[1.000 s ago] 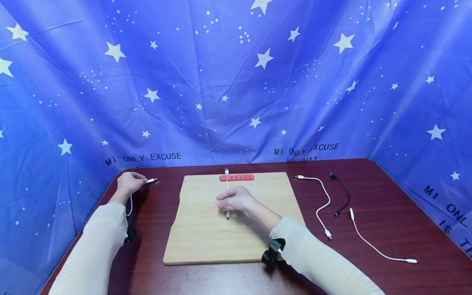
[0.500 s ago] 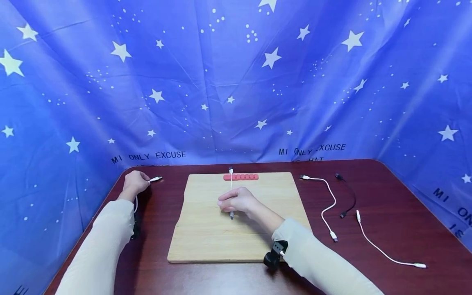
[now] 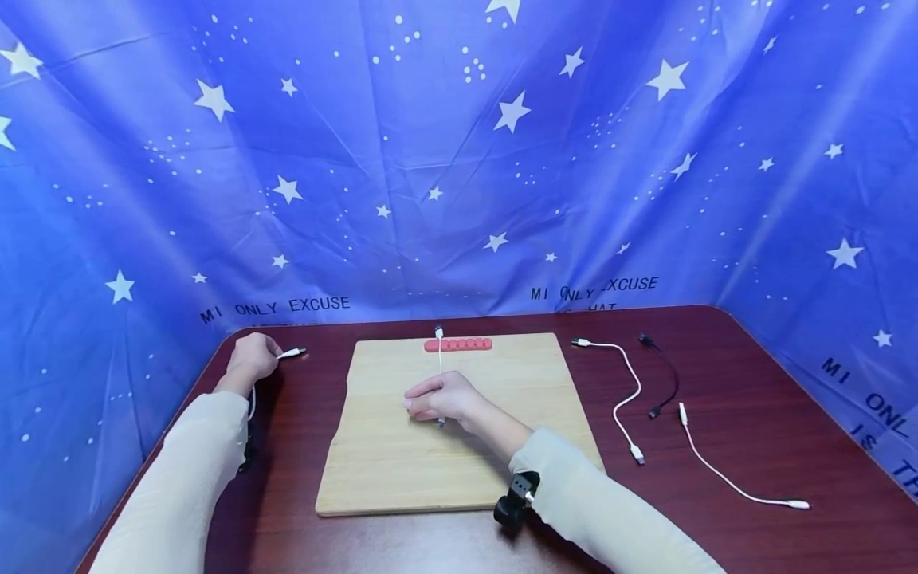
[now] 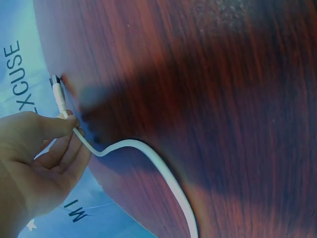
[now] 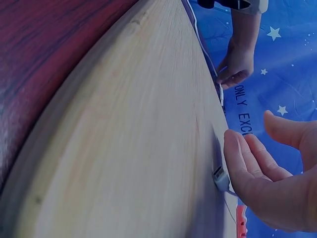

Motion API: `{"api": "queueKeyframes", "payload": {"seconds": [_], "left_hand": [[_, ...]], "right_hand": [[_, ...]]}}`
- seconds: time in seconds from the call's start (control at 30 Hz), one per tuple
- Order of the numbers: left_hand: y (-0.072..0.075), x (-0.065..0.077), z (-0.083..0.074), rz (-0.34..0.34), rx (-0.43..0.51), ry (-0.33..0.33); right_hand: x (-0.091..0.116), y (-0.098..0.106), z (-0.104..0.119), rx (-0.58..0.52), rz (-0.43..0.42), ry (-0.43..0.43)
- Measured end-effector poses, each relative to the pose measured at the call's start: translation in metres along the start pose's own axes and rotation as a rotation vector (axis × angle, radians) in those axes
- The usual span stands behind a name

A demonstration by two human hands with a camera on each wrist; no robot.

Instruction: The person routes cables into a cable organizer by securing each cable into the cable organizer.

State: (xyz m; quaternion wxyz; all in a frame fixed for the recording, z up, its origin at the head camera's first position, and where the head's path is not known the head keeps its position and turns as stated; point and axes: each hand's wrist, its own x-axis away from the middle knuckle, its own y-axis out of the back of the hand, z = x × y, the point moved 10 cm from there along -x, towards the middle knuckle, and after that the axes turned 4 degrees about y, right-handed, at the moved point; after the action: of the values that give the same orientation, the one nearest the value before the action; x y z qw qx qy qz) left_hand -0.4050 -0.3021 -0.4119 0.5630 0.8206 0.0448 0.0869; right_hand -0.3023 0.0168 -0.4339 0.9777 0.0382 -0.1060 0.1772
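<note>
My left hand point(image 3: 254, 356), at the table's far left, pinches a white USB cable point(image 4: 168, 181) between thumb and fingers just behind one plug point(image 4: 58, 94). The rest of that cable curves down towards the table. My right hand point(image 3: 446, 396) hovers over the wooden board point(image 3: 387, 470), holding nothing, its thumb apart from the fingers in the right wrist view. Beneath it a second white USB cable point(image 3: 441, 363) runs from the red cable holder point(image 3: 466, 344) at the board's far edge. Its near plug point(image 5: 221, 179) shows beside my fingers; the hand covers part of its cord.
Right of the board lie a white cable point(image 3: 631, 383), a short black cable point(image 3: 674, 379) and another white cable point(image 3: 724, 478). A blue star-patterned curtain point(image 3: 430, 159) hangs right behind the dark red table point(image 3: 287, 478).
My right hand has shifted slightly left and nearer over the board. The left hand has drawn slightly left, its grip on the cable kept. The head view has swayed a little.
</note>
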Motion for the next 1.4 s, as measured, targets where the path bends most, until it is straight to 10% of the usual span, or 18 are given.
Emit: {"api": "queueKeyframes", "payload": {"seconds": [0.53,1.4], "left_hand": [[0.009,0.015,-0.052,0.081,-0.060,-0.180],[0.012,0.035,-0.086,0.440,0.220,-0.136]], "right_hand": [[0.001,-0.009,0.006,-0.026,-0.006,-0.001],[-0.003,-0.013,0.011,-0.079,-0.057,0.015]]}}
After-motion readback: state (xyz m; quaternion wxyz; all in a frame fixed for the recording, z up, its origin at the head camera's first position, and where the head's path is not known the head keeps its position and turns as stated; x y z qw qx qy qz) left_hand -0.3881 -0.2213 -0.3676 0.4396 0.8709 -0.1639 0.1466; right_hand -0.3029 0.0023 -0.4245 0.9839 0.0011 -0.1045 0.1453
